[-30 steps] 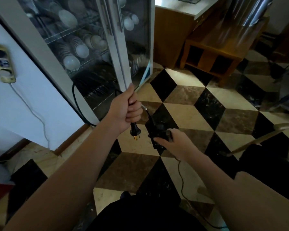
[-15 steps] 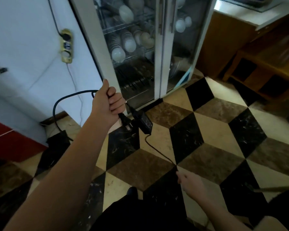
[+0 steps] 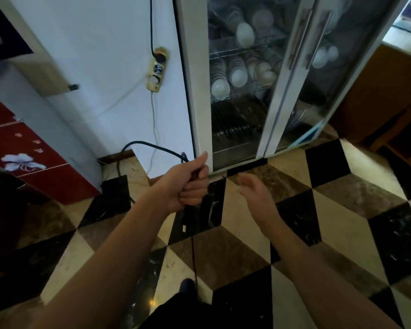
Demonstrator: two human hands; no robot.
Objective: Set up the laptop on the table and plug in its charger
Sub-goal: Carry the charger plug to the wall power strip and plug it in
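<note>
A glossy stone floor of black, brown and cream diamond tiles carries a tall white glass-door dish cabinet, a red floral-panelled cabinet and a wooden bench at right.

The scene is taken from one wide-angle camera worn on the head, tilted forward and steeply down. Both forearms are seen running in from the bottom edge, with the left hand and the right hand caught close, near the frame's centre. Beyond them the checkered floor is looked down upon, and farther ahead the white wall and the glass-door cabinet are faced. Straight lines are bent at the edges by the lens. No second view is given.
</note>
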